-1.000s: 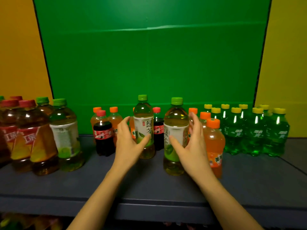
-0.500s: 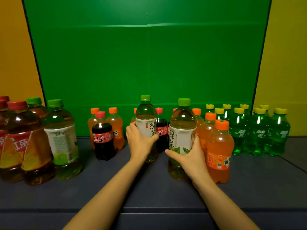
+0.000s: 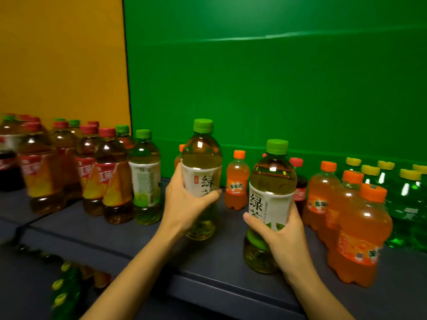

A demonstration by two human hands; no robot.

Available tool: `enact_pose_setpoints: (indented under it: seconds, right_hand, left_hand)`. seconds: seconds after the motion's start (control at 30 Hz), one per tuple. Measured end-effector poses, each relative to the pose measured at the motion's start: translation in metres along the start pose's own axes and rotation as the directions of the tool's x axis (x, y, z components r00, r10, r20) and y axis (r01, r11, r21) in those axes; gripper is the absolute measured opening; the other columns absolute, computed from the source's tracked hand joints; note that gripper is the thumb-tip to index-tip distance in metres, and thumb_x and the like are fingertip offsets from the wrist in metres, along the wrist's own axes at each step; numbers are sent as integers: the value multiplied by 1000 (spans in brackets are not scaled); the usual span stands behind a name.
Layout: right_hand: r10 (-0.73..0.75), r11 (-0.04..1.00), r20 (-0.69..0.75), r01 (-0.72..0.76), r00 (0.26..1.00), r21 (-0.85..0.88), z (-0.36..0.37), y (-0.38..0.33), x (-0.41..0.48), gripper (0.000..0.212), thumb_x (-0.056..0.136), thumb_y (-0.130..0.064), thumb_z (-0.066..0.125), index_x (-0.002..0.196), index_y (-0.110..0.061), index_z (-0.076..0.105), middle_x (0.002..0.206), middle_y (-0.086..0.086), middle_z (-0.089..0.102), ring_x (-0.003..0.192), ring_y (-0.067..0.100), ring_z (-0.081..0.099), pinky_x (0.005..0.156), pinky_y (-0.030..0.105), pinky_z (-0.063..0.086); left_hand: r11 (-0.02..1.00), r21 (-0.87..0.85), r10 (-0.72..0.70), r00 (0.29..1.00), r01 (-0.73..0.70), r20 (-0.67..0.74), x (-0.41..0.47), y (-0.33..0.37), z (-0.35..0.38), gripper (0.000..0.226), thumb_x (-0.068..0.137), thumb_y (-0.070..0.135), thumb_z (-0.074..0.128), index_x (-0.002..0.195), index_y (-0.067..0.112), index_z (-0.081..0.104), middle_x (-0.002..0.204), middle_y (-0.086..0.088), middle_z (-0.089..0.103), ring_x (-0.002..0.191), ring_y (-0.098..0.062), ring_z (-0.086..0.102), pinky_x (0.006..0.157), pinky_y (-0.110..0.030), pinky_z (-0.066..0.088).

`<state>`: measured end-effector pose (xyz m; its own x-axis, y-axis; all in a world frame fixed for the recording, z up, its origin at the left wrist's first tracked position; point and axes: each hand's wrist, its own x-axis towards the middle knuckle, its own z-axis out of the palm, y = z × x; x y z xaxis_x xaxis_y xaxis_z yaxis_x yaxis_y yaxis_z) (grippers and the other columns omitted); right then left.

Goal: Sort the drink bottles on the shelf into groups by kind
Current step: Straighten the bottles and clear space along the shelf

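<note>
My left hand (image 3: 184, 204) grips a green-tea bottle (image 3: 201, 162) with a green cap and white label, held above the dark shelf (image 3: 115, 236). My right hand (image 3: 279, 239) grips a second green-tea bottle (image 3: 272, 181) of the same kind, lower and to the right. Another green-tea bottle (image 3: 145, 179) stands at the left beside several red-capped black-tea bottles (image 3: 108, 176). Small orange soda bottles (image 3: 362, 232) stand at the right, one orange soda bottle (image 3: 236, 179) stands between my two held bottles, and green soda bottles with yellow caps (image 3: 404, 199) fill the far right.
A small cola bottle (image 3: 298, 181) stands behind the right-hand bottle. A dark cola bottle (image 3: 9, 169) sits at the far left edge. More bottles (image 3: 67, 292) lie on a lower shelf at the bottom left. Green and orange panels back the shelf.
Both hands closed round the two green-tea bottles and carried them leftward, the left one raised off the shelf. The view swung left, bringing the tea group into sight.
</note>
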<state>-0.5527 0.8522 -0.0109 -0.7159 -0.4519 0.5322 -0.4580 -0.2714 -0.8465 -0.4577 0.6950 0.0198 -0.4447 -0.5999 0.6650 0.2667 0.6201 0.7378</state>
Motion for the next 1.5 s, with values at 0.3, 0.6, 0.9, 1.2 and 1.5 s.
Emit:
enact_pose_setpoints:
  seconds: [0.3, 0.6, 0.9, 1.2, 1.5]
  right_hand:
    - [-10, 971, 279, -58, 960, 233, 112, -26, -9, 59, 59, -19, 81, 111, -28, 54, 101, -10, 68, 93, 5, 66, 72, 14, 54]
    - [-29, 940, 436, -124, 899, 319, 245, -30, -25, 53, 58, -23, 82, 106, -25, 59, 97, -11, 70, 87, 1, 67, 71, 13, 54]
    - [-45, 916, 485, -157, 873, 368, 426, -42, -45, 56, 60, -24, 84, 108, -30, 55, 102, -9, 68, 90, 5, 67, 77, 23, 56]
    - [-50, 903, 546, -196, 836, 382, 589, -46, -56, 52, 66, -15, 81, 102, -37, 50, 102, -13, 65, 94, 4, 64, 77, 21, 55]
    - [-80, 897, 590, -200, 804, 394, 753, -28, -55, 52, 66, -18, 81, 101, -39, 50, 101, -19, 64, 92, -3, 64, 80, 19, 53]
  left_hand:
    - [989, 144, 82, 955, -42, -286, -24, 12, -145, 60, 49, 32, 80, 99, 39, 48, 97, 12, 61, 85, 7, 62, 67, -12, 52]
    - [968, 234, 29, 883, 92, -468, -43, -25, -289, 67, 42, 45, 72, 104, 31, 51, 95, 4, 64, 86, -11, 63, 61, -18, 54]
    - [942, 290, 3, 856, 171, -516, -40, -71, -450, 58, 44, 35, 80, 94, 37, 51, 88, 6, 63, 77, -3, 64, 59, -15, 54]
    - [901, 323, -73, 835, 290, -545, -22, -114, -585, 56, 43, 41, 79, 90, 38, 49, 91, 4, 61, 85, -11, 61, 63, -19, 49]
    - [884, 375, -14, 818, 279, -575, 26, -191, -708, 51, 65, 7, 79, 95, 33, 47, 92, 5, 57, 87, -11, 57, 67, -23, 48]
